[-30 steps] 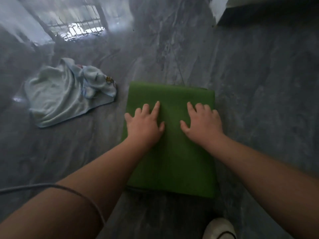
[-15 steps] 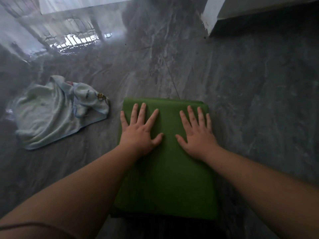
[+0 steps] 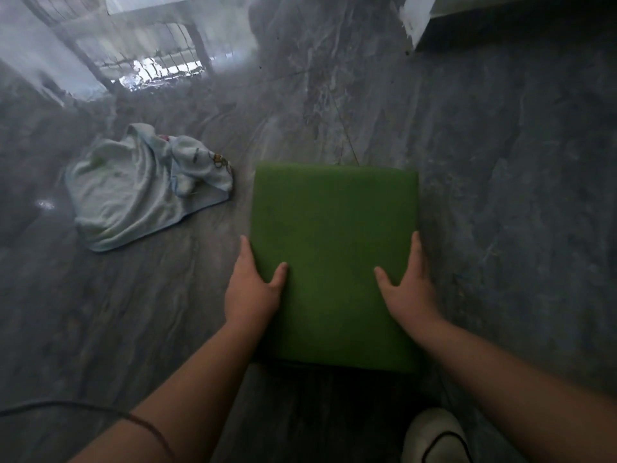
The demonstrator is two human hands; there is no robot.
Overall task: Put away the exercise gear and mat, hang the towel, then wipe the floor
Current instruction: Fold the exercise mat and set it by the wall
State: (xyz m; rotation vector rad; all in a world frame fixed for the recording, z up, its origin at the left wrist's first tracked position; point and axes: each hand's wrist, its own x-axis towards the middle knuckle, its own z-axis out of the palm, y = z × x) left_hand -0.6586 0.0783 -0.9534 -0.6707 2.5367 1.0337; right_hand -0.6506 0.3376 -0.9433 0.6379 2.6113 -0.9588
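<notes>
A folded green mat (image 3: 334,235) lies on the grey marble floor (image 3: 500,195) in front of me. My left hand (image 3: 252,289) grips its left edge, thumb on top and fingers down the side. My right hand (image 3: 405,289) grips the right edge the same way. A crumpled pale blue towel (image 3: 133,188) with a small cartoon print lies on the floor to the left of the mat, apart from it.
A white cabinet base or wall corner (image 3: 417,25) stands at the back right. A window's bright reflection (image 3: 150,68) shines on the floor at the back left. A white slipper (image 3: 434,436) shows at the bottom right. A thin cord (image 3: 66,406) crosses the lower left.
Both hands left the top of the mat, where they pressed flat, and slid back and outward to grip its left and right edges.
</notes>
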